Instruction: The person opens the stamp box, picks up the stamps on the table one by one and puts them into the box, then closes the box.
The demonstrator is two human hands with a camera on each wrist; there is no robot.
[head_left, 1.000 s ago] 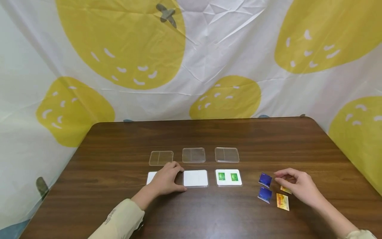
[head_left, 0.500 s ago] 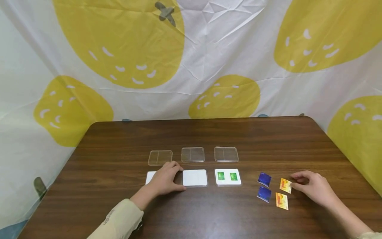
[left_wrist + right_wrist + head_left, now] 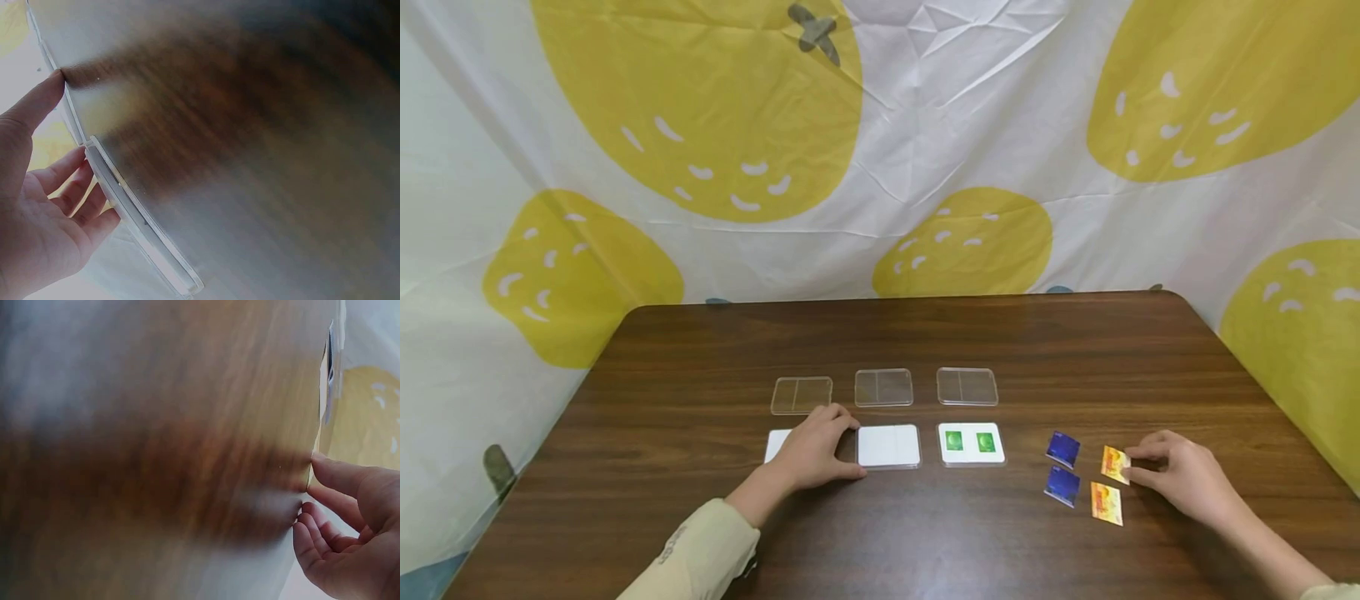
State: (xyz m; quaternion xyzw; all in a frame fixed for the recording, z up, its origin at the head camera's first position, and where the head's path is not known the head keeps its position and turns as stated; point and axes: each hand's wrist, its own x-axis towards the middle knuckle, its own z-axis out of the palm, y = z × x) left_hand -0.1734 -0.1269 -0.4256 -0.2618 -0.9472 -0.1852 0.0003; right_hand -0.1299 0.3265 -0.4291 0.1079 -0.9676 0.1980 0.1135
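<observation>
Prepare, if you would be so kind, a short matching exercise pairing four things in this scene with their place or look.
1. Farther yellow card
2. Middle white card
3. Rightmost white card
4. Left hand

A. Bears two green squares
B. Partly hides the leftmost white card
C. At the fingertips of the right hand
D. Plain white

Pairs: 1-C, 2-D, 3-A, 4-B

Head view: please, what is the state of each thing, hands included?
Three clear pieces, lying flat.
Left white case, partly hidden by the left hand.
Middle white case, plain on top.
Right white case, two green squares on top.
Two blue cards, touched by neither hand.
Near yellow card, untouched.
Right hand, grip at far yellow card's edge.
Left hand, grip spread beside middle white case.
</observation>
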